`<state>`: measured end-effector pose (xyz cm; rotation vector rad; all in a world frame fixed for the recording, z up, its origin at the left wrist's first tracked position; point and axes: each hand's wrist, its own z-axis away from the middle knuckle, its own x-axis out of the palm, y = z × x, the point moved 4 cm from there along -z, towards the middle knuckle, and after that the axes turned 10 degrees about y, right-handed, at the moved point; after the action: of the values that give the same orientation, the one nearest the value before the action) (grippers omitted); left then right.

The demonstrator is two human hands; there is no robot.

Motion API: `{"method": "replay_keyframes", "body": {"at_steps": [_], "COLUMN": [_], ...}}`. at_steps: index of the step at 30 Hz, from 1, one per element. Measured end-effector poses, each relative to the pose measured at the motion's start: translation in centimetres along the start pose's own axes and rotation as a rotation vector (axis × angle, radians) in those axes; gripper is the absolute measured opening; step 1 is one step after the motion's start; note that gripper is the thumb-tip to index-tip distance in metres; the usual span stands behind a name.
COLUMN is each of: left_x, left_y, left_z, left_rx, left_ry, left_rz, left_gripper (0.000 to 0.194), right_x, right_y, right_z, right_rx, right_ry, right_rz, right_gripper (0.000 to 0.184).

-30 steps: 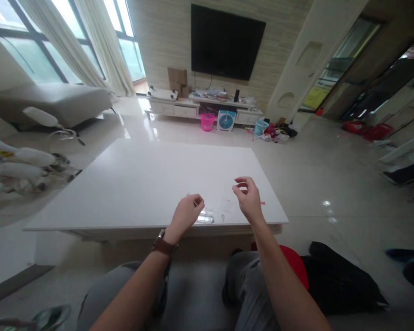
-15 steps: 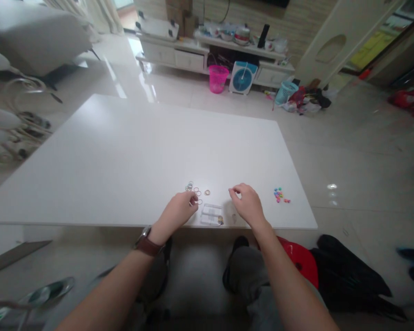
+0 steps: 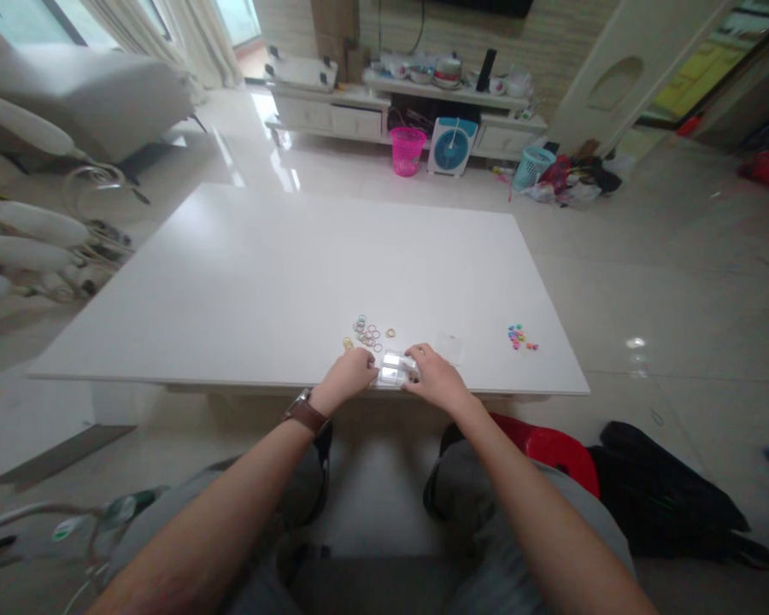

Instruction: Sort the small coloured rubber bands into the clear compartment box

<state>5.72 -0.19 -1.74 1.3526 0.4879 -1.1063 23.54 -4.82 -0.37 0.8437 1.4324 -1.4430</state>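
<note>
A small clear plastic box with compartments lies at the table's near edge. My right hand grips its right side with thumb and fingers, partly covering a small gold-brown item inside. My left hand is closed, its fingertips at the box's left edge. Just beyond the left hand lies a loose group of thin rings, with a few small yellow pieces beside them. A gold ring sits apart, past the box. A flat transparent piece, perhaps a lid, rests beyond my right hand.
Small bright coloured pieces lie on the right of the white table. A red stool stands below its right front edge, beside black cloth. Across the floor are a pink basket and a blue-white fan.
My right hand has moved left and down onto the box. The left hand has come to the box's left side. The camera view has shifted, and more rings show uncovered.
</note>
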Motion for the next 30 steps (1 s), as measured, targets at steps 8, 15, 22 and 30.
{"method": "replay_keyframes", "body": {"at_steps": [8, 15, 22, 30], "left_x": [0.2, 0.3, -1.3, -3.2], "left_y": [0.7, 1.1, -0.7, -2.6], "left_z": [-1.5, -2.5, -2.4, -1.9], "left_rx": [0.001, -0.043, -0.114, -0.093], "left_ry": [-0.069, -0.097, 0.106, 0.154], "left_rz": [0.067, 0.135, 0.399, 0.278], "left_gripper": [0.021, 0.022, 0.019, 0.022], "right_x": [0.8, 0.6, -0.4, -0.2], "right_y": [-1.2, -1.3, -1.0, -0.5], "right_z": [-1.4, -2.4, -2.8, -2.4], "right_rx": [-0.100, -0.125, -0.139, -0.141], "right_ry": [-0.016, -0.022, 0.127, 0.148], "right_rz": [0.056, 0.070, -0.164, -0.127], "right_gripper": [0.064, 0.056, 0.071, 0.075]}}
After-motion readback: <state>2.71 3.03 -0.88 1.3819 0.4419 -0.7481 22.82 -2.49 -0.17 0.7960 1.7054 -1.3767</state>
